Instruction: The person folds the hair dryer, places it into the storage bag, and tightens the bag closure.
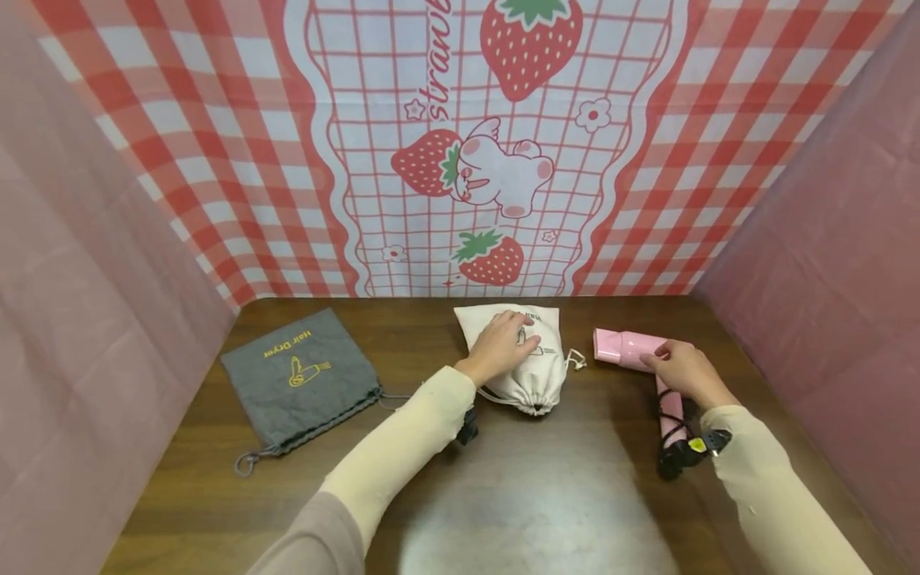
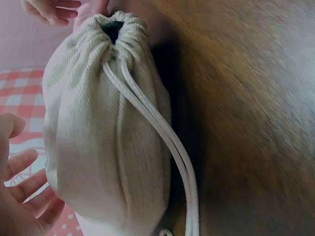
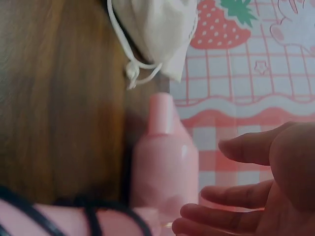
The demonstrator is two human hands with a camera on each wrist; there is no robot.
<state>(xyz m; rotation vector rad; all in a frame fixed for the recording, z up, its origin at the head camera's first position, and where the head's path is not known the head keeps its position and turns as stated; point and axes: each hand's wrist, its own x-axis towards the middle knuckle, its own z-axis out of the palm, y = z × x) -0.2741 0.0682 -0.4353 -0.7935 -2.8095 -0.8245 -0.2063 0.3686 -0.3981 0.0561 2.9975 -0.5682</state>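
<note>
- Spreading left hand (image 1: 501, 349) wide at white bag (image 1: 535, 379), twelve o'clock; possibly shifting it by brushing.
- Poising right hand (image 1: 686, 374), fingers parted, at dryer (image 1: 628, 349), two o'clock; possibly snagging on cord (image 3: 29, 211).

One camera sits on my head, looking forward and down at the table (image 1: 517, 495), far enough off to show its back edge and both back corners. Those on my wrists look from close by, their pictures turned sideways: the left has the cream bag (image 1: 541, 377) large before it, table at the right; the right faces along the pink hair dryer (image 1: 627, 349) to the bag, table at the left. All three share the bag and the printed cloth (image 1: 359, 96) beyond the back edge.
</note>
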